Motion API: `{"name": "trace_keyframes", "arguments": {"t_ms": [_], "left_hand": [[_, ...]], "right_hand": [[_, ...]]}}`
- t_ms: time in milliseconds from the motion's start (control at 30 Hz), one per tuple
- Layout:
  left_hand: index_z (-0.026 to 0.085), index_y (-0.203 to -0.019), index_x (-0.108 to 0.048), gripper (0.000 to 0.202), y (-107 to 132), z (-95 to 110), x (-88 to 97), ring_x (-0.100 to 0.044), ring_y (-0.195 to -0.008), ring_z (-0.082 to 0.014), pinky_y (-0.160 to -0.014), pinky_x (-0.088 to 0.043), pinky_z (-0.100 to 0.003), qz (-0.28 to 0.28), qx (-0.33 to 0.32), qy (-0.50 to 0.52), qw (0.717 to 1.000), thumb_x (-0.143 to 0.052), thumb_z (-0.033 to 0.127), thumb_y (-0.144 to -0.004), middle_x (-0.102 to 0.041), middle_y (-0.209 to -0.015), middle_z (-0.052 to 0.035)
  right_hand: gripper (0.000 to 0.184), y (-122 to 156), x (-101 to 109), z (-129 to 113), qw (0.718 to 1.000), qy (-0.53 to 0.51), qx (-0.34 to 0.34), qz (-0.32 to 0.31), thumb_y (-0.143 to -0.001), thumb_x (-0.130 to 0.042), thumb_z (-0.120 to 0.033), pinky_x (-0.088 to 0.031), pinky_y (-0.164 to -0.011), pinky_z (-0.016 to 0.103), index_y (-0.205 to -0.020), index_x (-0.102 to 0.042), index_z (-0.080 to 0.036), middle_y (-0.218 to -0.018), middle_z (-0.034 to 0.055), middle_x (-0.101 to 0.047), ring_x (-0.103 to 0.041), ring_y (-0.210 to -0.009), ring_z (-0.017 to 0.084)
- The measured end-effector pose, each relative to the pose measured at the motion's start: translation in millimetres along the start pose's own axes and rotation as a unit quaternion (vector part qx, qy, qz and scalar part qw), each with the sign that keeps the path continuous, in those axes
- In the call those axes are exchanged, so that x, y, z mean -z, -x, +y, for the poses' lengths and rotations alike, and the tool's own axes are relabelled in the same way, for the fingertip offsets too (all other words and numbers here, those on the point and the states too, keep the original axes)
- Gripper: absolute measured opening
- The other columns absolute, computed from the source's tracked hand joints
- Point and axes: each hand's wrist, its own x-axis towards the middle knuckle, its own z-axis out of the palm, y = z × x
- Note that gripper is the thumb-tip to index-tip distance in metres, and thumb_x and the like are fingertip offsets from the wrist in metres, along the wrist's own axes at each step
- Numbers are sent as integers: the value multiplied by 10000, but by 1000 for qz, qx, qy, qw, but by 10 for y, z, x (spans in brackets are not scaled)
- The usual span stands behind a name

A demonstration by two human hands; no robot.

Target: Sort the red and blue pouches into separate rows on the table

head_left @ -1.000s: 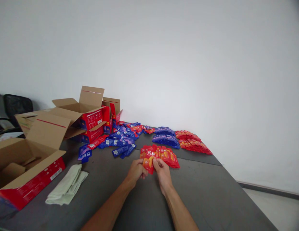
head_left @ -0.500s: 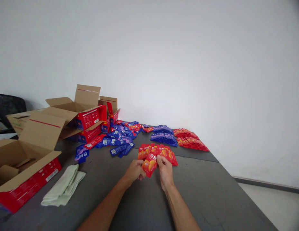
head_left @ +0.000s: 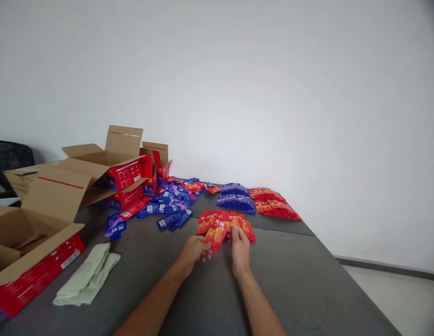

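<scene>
My left hand (head_left: 195,250) pinches the lower left corner of a red sachet (head_left: 217,233) with an orange fruit print, tilted over the table. Just right of that sachet is my right hand (head_left: 239,245), its fingers loosely bent and apart, with nothing visible between them. Whether its fingertips touch the sachets behind is hard to see. A fanned row of red sachets (head_left: 247,228) lies directly beyond both hands, partly covered by the held one.
Overlapping rows of blue sachets (head_left: 236,201) and red sachets (head_left: 276,207) lie farther back. Loose sachets (head_left: 173,198) are heaped at centre left. An open carton (head_left: 38,266), more cartons (head_left: 127,175) and a folded pale cloth (head_left: 87,277) occupy the left side.
My right hand has let go of the held sachet and its fingers have spread. The sachet stays in my left hand, moved slightly up and left in view. The whole view has shifted slightly.
</scene>
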Motion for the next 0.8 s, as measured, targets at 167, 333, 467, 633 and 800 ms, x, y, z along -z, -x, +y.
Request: {"name": "trace_keyframes", "arguments": {"t_ms": [167, 333, 467, 633, 800], "left_hand": [[141, -699, -568, 220, -259, 39, -158, -601, -493, -126, -458, -434, -219, 60, -19, 47, 997, -714, 290, -630, -654, -605, -38], [149, -710, -553, 159, -550, 66, -430, -599, -475, -129, -468, -464, -232, 82, -47, 44, 994, -685, 225, -663, -644, -577, -24], [150, -769, -555, 126, -726, 93, -632, -587, -460, -124, -479, -476, -234, 98, -51, 39, 993, -647, 154, -683, -638, -562, -10], [115, -1084, -539, 368, -839, 64, -744, -590, -450, -133, -459, -466, -223, 98, -42, 29, 994, -595, 113, -720, -619, -538, 20], [131, -1434, -286, 723, -858, -7, -726, -574, -421, -131, -397, -398, -195, 87, -39, -68, 993, -605, 197, -788, -610, -549, 46]], "right_hand": [[334, -169, 173, 110, 966, 223, 100, 82, -856, -444, -293, -405, -939, 356, -1106, -619, -157, -1105, 117, -635, -557, -1040, 257], [430, -268, 241, 357, 903, 385, 183, 55, -812, -423, -181, -307, -1065, 413, -1187, -616, -97, -1214, 155, -588, -481, -1169, 284], [475, -286, 256, 523, 876, 452, 164, 37, -827, -445, -191, -241, -1106, 435, -1273, -594, -128, -1353, 134, -517, -385, -1295, 299], [484, -264, 260, 595, 873, 476, 106, 10, -858, -420, -192, -212, -1098, 476, -1317, -573, -207, -1425, 98, -468, -290, -1383, 302], [473, -243, 228, 544, 860, 506, 65, -5, -897, -381, -212, -189, -1106, 473, -1342, -542, -214, -1454, 79, -440, -253, -1407, 275]]}}
